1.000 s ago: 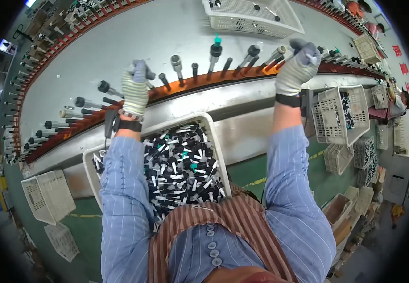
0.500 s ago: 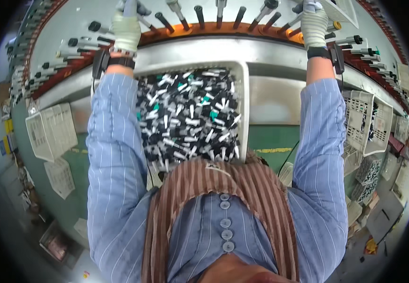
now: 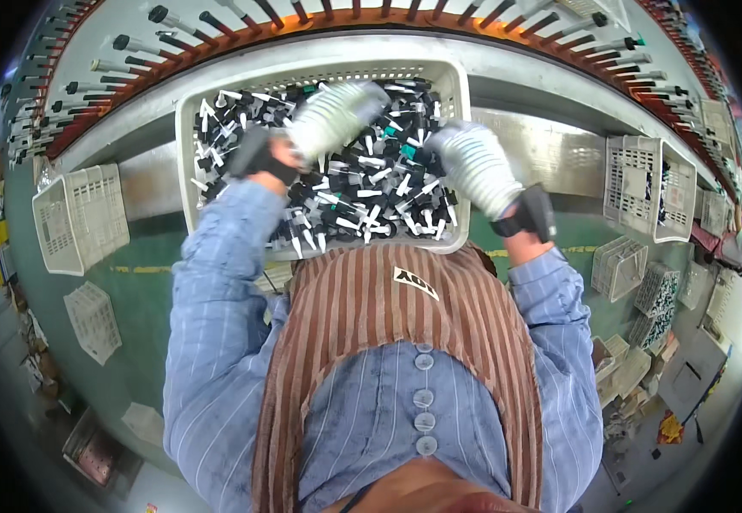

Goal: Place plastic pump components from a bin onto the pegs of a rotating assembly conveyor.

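Observation:
A white plastic basket [image 3: 463, 201] stands in front of me, filled with small nozzle-like parts [image 3: 354, 201] in black, white and a few in green. My left hand [image 3: 337, 118], in a pale ribbed glove, is over the basket's back middle part. Motion smears its fingers, so whether it holds anything does not show. My right hand [image 3: 472, 158], gloved alike, is at the basket's right side with its fingertips toward the parts. These fingers are blurred as well.
Beyond a metal ledge [image 3: 542, 73] curves an orange rail [image 3: 379, 23] with rows of upright dark pegs, some carrying grey and black pieces. White crates stand at the left [image 3: 84, 218] and right [image 3: 649, 188]. The floor [image 3: 153, 295] is green with a yellow line.
Both hands have drawn back from the pegs on the rail, down and inward to the basket. The view has shifted, showing more of the rail and pegs.

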Demonstrator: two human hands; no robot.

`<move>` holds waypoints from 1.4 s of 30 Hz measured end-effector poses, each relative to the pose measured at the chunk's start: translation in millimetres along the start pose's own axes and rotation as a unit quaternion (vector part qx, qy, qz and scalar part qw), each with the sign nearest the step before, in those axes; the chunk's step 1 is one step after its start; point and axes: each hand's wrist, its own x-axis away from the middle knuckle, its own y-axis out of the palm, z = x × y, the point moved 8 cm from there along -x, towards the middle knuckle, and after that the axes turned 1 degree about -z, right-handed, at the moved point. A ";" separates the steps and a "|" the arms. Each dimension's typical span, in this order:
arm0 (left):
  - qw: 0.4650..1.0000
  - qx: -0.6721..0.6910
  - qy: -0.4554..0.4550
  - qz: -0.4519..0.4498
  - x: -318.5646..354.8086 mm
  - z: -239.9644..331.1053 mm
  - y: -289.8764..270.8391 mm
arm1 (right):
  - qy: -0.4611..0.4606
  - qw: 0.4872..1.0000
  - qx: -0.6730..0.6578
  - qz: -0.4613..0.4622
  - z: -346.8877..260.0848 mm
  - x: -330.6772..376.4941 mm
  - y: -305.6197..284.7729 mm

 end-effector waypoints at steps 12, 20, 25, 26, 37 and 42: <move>0.989 -0.088 -0.007 -0.117 -10.0 32.0 79.5 | 0.013 0.998 0.059 0.011 -19.9 33.9 18.0; 0.957 0.238 -0.101 0.132 12.9 83.4 12.7 | 0.134 0.682 -0.696 0.179 13.7 34.7 28.2; 0.776 0.575 -0.119 0.230 7.4 103.8 54.2 | 0.024 0.621 -0.719 0.313 0.0 42.4 16.5; 0.708 0.649 -0.195 0.200 12.2 103.5 71.7 | 0.023 0.660 -0.687 0.303 -3.3 47.9 11.4; 0.796 0.559 -0.157 0.173 -18.3 104.8 71.9 | 0.016 0.683 -0.680 0.265 62.2 70.2 40.3; 0.878 0.418 -0.170 0.157 -69.1 108.9 48.5 | 0.043 0.718 -0.656 0.229 66.0 61.2 52.7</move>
